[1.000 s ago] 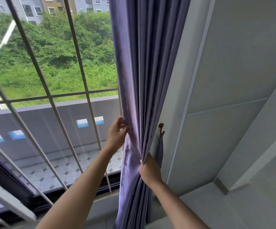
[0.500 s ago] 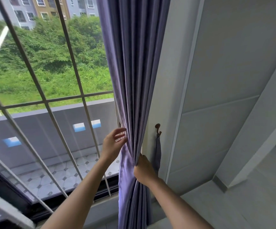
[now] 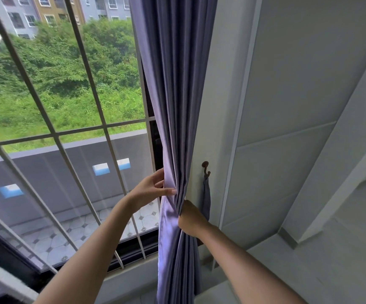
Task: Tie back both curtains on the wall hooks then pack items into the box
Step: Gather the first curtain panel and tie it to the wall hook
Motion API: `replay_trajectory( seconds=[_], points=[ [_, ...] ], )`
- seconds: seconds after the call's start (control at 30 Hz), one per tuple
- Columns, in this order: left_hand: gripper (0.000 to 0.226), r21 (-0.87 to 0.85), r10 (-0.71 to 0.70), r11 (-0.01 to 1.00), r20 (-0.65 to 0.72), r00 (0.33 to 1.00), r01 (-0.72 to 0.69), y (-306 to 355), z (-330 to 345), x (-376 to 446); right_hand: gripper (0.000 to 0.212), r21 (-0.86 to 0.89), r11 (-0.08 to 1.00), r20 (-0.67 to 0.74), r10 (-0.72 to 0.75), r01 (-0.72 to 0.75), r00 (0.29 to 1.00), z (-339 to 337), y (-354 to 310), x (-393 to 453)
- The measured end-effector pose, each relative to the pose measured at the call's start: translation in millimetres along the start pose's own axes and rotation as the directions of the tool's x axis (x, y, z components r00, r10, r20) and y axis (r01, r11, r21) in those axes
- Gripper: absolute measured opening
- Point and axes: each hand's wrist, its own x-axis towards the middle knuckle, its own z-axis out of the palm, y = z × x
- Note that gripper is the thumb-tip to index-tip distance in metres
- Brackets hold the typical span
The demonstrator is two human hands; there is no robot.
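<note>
Gripping the bunched curtain (image 3: 175, 106), right hand (image 3: 192, 218) sits beside the wall hook (image 3: 205, 168); left hand (image 3: 149, 191) fingers straight.

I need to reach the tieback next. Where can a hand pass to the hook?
Free: the bare wall strip between the curtain and the hook. Crowded: below, where the right hand grips the folds beside the hanging tieback.

Both bare forearms reach toward twelve o'clock, the left hand (image 3: 150, 190) at ten o'clock with fingers spread and straight, the right hand (image 3: 192, 219) beside it clenched tight.
</note>
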Motion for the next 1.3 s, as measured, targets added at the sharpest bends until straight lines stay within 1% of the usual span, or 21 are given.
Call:
replay_trajectory(
  seconds=[0.03,0.1,0.17,0.3,0.37,0.43,0.5,0.63,0.77,0.8,0.83,0.9,0.97,1.03,1.1,1.17,1.2,1.23,1.3],
  points=[
    [0.070,0.010,0.001,1.000,-0.008,1.000,-0.001,2.7,0.1,0.8,0.041,-0.004,1.000,-0.018,0.006,-0.006,1.000,1.7,-2.2,1.2],
    [0.042,0.051,0.019,0.999,-0.036,0.999,-0.017,6.8,-0.2,1.9,0.035,-0.069,0.998,-0.029,0.013,-0.015,0.999,5.6,-6.0,4.1],
    [0.028,0.079,0.019,0.997,-0.070,0.997,-0.014,6.9,-1.4,3.5,0.035,-0.128,0.992,-0.032,-0.012,0.008,0.999,7.0,-8.5,3.8],
    [0.020,0.076,-0.016,0.997,-0.106,0.994,0.024,3.9,-2.8,7.5,0.045,-0.274,0.957,-0.060,-0.119,0.098,0.991,4.7,-9.0,-0.7],
    [0.024,0.049,-0.037,0.998,-0.119,0.992,0.043,3.0,-2.2,9.5,0.047,-0.328,0.940,-0.068,-0.123,0.094,0.990,6.0,-8.0,-1.0],
    [0.027,0.043,-0.043,0.998,-0.121,0.992,0.048,1.6,-2.0,11.6,0.045,-0.342,0.935,-0.069,-0.125,0.094,0.990,6.4,-8.1,-2.3],
    [0.032,0.038,-0.049,0.998,-0.117,0.992,0.053,1.3,-1.2,13.1,0.043,-0.317,0.945,-0.084,-0.114,0.082,0.990,4.6,-9.0,-3.8],
    [0.031,0.045,-0.052,0.997,-0.100,0.994,0.057,3.7,2.5,14.8,0.040,-0.264,0.963,-0.095,-0.088,0.060,0.992,1.6,-9.0,-3.3],
    [0.059,0.088,-0.068,0.993,-0.058,0.996,0.073,5.1,3.3,20.1,0.048,-0.137,0.990,-0.087,-0.050,0.037,0.995,5.8,-2.9,-1.5],
    [0.056,0.098,-0.079,0.992,-0.053,0.995,0.084,5.6,3.8,22.0,0.051,-0.106,0.994,-0.091,-0.031,0.021,0.995,8.0,-0.5,0.7],
    [0.048,0.101,-0.085,0.991,-0.063,0.994,0.091,5.7,4.8,24.0,0.054,-0.063,0.998,-0.101,-0.010,0.003,0.995,8.7,0.9,2.6],
    [0.034,0.080,-0.090,0.992,-0.123,0.988,0.101,6.5,9.1,27.3,0.056,0.003,1.000,-0.128,0.010,-0.010,0.992,5.9,2.8,5.6],
    [0.034,0.043,-0.080,0.995,-0.175,0.981,0.089,5.4,13.3,30.1,0.049,-0.026,1.000,-0.121,-0.012,0.009,0.993,0.7,6.8,8.8],
    [0.035,0.004,-0.083,0.996,-0.189,0.978,0.085,3.1,16.5,32.2,0.043,-0.038,0.998,-0.127,-0.049,0.045,0.991,-4.9,12.4,7.2],
    [0.028,-0.028,-0.090,0.996,-0.177,0.980,0.086,2.3,18.6,32.8,0.032,0.080,0.992,-0.193,-0.078,0.095,0.978,-7.3,17.2,1.6],
    [0.022,-0.077,-0.094,0.993,-0.144,0.985,0.084,4.3,20.1,32.5,0.028,0.197,0.968,-0.332,-0.083,0.155,0.940,-7.1,24.2,0.3],
    [0.020,-0.106,-0.099,0.991,-0.120,0.988,0.086,5.8,20.8,32.0,0.023,0.221,0.957,-0.400,-0.086,0.187,0.913,-7.3,27.4,1.8],
    [0.019,-0.128,-0.103,0.988,-0.092,0.990,0.091,6.5,20.8,31.8,0.021,0.221,0.952,-0.434,-0.097,0.210,0.896,-7.8,30.5,4.7],
    [0.022,-0.169,-0.105,0.981,-0.049,0.993,0.096,6.6,20.6,31.7,0.028,0.197,0.952,-0.400,-0.142,0.236,0.905,-11.4,30.8,9.0]
  ],
)
